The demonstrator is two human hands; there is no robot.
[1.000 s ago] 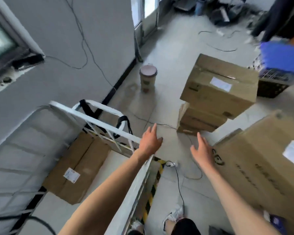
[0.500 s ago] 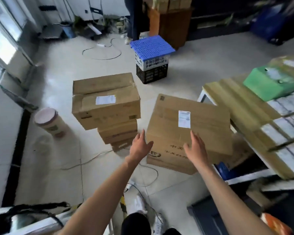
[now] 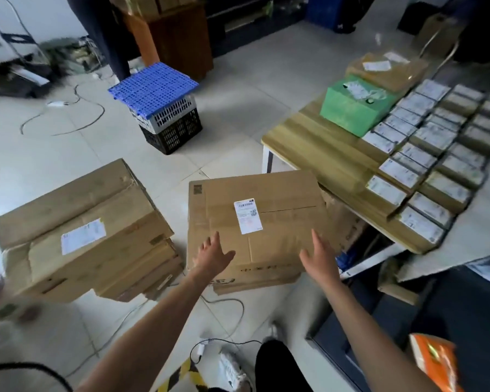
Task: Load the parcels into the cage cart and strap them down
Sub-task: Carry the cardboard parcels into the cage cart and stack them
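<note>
Fingers point(image 3: 216, 239) on the left hand point(image 3: 212, 257) are straight and spread apart, holding nothing. The right hand point(image 3: 318, 257) is the same, with loose fingers point(image 3: 317, 239) pointing forward. Both arms reach out, palms down, over the near edge of a big parcel point(image 3: 280, 222). I cannot tell if the hands touch it.

The parcel is a flat, square box of brown cardboard with creases and a white sticker point(image 3: 248, 215) on top. It sits low in front of the person, just beside a wooden table point(image 3: 309, 142), and more cardboard shows under its front edge.

To the left is a stack of parcels point(image 3: 82, 236), also brown cardboard, a bit bent and wrinkled, with a white sticker on the top one.

On the table are a green box point(image 3: 354, 106) and rows of small boxes point(image 3: 430, 154) with pale labels.

Farther back, plastic crates point(image 3: 170, 123) full of little holes stand on the smooth tiled floor point(image 3: 238, 123), with a blue grid lid point(image 3: 153, 87) on top. Thin cables point(image 3: 68, 120) curl across the floor.
</note>
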